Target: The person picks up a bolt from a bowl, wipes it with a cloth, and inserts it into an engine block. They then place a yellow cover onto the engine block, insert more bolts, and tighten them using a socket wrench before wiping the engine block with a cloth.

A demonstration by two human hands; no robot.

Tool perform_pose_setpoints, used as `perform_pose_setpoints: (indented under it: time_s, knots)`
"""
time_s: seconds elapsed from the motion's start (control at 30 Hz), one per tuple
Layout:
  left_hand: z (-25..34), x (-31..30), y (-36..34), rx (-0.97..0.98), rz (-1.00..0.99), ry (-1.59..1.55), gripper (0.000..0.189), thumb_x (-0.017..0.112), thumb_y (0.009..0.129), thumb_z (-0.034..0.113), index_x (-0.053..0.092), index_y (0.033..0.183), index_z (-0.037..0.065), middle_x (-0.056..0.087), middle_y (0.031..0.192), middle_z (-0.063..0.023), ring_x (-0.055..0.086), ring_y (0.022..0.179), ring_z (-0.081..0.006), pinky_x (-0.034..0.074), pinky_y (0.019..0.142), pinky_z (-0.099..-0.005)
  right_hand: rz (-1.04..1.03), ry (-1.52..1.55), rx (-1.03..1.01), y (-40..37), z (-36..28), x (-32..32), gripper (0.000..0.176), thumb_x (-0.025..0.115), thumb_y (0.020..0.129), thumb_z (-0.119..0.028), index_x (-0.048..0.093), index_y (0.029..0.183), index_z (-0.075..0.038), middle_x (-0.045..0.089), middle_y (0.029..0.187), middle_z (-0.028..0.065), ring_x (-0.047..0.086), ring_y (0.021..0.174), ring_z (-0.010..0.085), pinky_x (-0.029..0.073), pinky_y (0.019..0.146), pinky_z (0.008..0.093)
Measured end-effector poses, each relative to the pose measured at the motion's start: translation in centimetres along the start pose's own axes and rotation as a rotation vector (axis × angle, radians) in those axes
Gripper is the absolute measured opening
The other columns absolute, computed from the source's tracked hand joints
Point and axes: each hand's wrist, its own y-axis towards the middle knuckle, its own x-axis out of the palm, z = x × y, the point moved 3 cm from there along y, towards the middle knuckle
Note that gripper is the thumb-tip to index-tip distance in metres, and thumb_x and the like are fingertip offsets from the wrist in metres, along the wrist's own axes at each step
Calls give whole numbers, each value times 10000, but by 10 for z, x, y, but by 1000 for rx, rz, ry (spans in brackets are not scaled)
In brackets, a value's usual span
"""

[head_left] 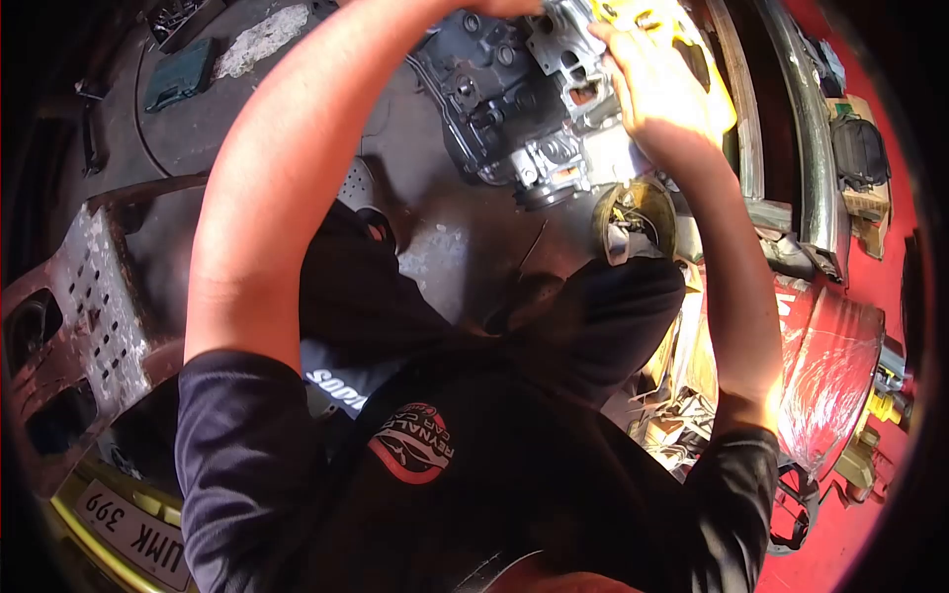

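An engine block (pixel 504 89) with dark covers and bare silver metal parts stands at the top, in front of my knees. My right hand (pixel 657 94) lies along its right side, fingers stretched out over the silver metal part (pixel 583 84). Bright light washes out much of this hand. My left arm reaches over to the engine's far side. Only a strip of my left hand (pixel 506 6) shows at the top edge, and its fingers are cut off. A round pulley (pixel 544 196) sits at the engine's near end.
Beside my right knee stands a round container (pixel 660 212) with parts in it. A red drum (pixel 825 366) wrapped in clear film is at the right. A perforated metal frame (pixel 99 296) and a licence plate (pixel 133 534) are at the left. A green case (pixel 181 74) lies farther off.
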Motion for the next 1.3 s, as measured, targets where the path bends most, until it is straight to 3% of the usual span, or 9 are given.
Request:
perform_pose_setpoints:
  time_s: [0.2,0.33,0.63,0.93,0.97,1.1,1.13,1.2,1.3]
  knots:
    - [90,64,-48,-225,324,-670,229,677,840,174,722,1007,25,731,933,-159,700,866,-251,535,819,-371,328,1092,858,2,-22,8,212,503,923,48,601,1111,53,646,994,108,610,928,214,496,842,293]
    - [106,98,-51,-232,382,-917,305,713,862,217,704,1121,55,726,1018,-157,690,950,-256,510,903,-354,602,626,515,11,-7,12,170,557,883,39,638,1030,62,669,980,153,631,906,233,504,841,324]
    - [114,83,-48,-300,474,-762,285,551,843,65,709,1075,17,695,1053,-216,691,988,-313,515,917,-365,640,391,528,27,-8,7,196,673,838,-59,667,981,75,691,896,196,660,831,233,508,771,345]
    - [126,102,-44,-209,932,-355,134,711,764,178,704,778,44,663,734,-137,637,799,-338,514,783,-437,411,1051,163,39,-1,5,308,691,811,-35,664,1109,35,678,925,39,588,782,128,482,676,285]
    - [128,97,-47,-197,855,-257,250,718,804,186,668,991,28,681,843,-134,664,824,-269,521,824,-377,350,1055,216,36,-1,5,318,692,814,-45,658,1120,35,658,927,34,571,804,112,474,681,273]
    - [129,89,-44,-275,678,-1389,174,539,874,-17,712,894,-22,706,806,-140,676,712,-221,534,689,-315,231,911,455,25,-6,2,183,704,846,-162,668,898,9,642,728,30,559,673,117,471,623,292]
    - [94,91,-46,-264,214,-1422,142,583,917,38,699,978,-17,693,838,-58,637,683,-145,516,647,-255,363,677,400,18,-15,-2,190,680,866,-183,665,892,5,647,722,45,573,677,121,474,620,298]
    - [74,112,-38,-90,624,-1253,308,673,894,175,574,1132,6,663,947,-75,657,861,-204,527,826,-331,636,460,461,7,-28,-4,203,634,900,-208,663,907,-7,655,738,58,601,702,133,485,631,306]
    - [113,77,-42,85,610,-943,481,639,937,238,448,1309,0,568,1183,-89,585,1022,-170,494,891,-300,708,591,774,4,-48,10,225,655,741,-193,747,923,-98,722,935,144,678,944,311,512,882,436]
